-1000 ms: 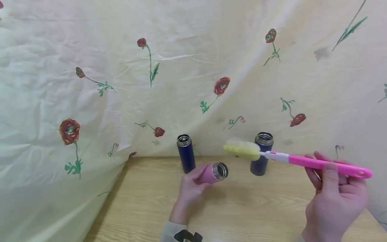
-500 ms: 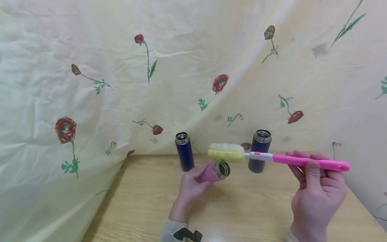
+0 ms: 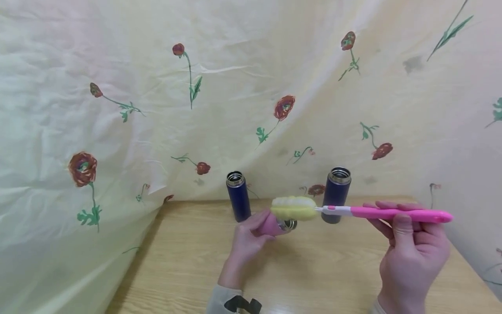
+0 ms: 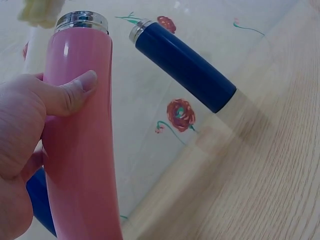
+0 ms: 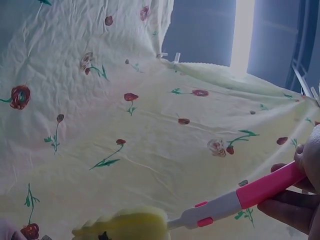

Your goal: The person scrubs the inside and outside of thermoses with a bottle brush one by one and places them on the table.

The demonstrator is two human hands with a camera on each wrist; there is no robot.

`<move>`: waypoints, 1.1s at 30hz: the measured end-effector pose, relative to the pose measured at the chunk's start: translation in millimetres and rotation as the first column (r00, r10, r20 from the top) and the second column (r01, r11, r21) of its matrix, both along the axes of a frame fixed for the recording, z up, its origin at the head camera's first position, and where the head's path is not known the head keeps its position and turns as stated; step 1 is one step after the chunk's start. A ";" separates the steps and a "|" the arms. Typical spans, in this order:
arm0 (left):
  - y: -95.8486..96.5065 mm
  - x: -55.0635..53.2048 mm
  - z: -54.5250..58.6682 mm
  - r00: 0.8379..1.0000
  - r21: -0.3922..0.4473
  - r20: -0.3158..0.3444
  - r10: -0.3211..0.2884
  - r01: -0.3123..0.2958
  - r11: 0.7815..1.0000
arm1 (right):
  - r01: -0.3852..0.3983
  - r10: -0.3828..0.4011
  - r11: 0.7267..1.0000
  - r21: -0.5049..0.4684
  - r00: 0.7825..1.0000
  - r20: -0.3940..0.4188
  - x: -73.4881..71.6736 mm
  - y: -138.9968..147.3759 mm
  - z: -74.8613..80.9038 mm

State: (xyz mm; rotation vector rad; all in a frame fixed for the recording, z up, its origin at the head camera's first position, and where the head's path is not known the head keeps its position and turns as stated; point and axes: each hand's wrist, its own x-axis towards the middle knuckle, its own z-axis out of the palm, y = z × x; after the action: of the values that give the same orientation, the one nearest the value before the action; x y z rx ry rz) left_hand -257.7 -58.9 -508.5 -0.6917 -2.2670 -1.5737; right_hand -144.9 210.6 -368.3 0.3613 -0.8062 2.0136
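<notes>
My left hand (image 3: 249, 244) grips a pink vacuum flask (image 4: 82, 135) round its body, its lidless steel mouth tilted to the right in the head view. In my right hand (image 3: 412, 253) is a bottle brush (image 3: 392, 213) with a pink and white handle, held between thumb and fingers. Its yellow and white sponge head (image 3: 294, 208) points left and overlaps the flask's mouth in the head view. At the top left of the left wrist view, the sponge shows beside the steel rim. The right wrist view shows fingers (image 5: 290, 210) round the pink handle (image 5: 270, 185).
Two dark blue flasks without lids, a left one (image 3: 239, 200) and a right one (image 3: 335, 196), stand upright at the back of the wooden table (image 3: 313, 274). Behind and beside them hangs a pale cloth (image 3: 235, 87) printed with red flowers.
My right hand has brought the bottle brush leftward and then down, so its sponge head now covers part of the pink flask's mouth. The left hand keeps its grip on the flask.
</notes>
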 end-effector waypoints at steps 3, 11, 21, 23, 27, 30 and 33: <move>-0.5 -1.3 1.7 0.999 -0.014 -0.039 0.006 -0.006 1.000 | 0.002 -0.006 0.996 0.086 0.999 0.042 -1.3 -1.2 0.8; -2.2 -4.2 0.0 0.992 -0.004 -0.127 -0.023 0.023 1.000 | 0.019 -0.068 0.979 0.205 0.970 0.233 0.8 -2.8 0.8; -2.7 -8.7 -3.9 0.967 -0.045 -0.251 -0.041 0.030 0.999 | 0.068 -0.134 0.974 0.217 0.942 0.307 -1.1 -3.7 0.7; -2.1 -8.1 -3.3 0.968 -0.060 -0.248 -0.044 0.030 0.998 | 0.080 -0.147 0.972 0.220 0.939 0.310 -0.9 -3.9 1.4; -0.8 -7.0 -3.4 0.960 -0.084 -0.276 -0.045 0.023 0.996 | 0.096 -0.149 0.973 0.209 0.955 0.255 -2.6 -4.0 0.8; -0.1 -7.2 -3.3 0.948 -0.088 -0.315 -0.048 0.021 0.996 | 0.105 -0.148 0.975 0.198 0.965 0.215 -4.1 -4.0 -0.1; 0.0 -7.2 -3.2 0.946 -0.086 -0.319 -0.053 0.026 0.996 | 0.112 -0.157 0.973 0.202 0.962 0.223 -4.2 -3.9 -0.3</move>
State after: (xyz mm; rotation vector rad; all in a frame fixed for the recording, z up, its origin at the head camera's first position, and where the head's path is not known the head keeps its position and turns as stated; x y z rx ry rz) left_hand -264.8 -59.0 -511.7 -0.9451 -2.0937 -1.2811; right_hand -149.0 206.7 -368.6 0.1661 -1.1449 1.8795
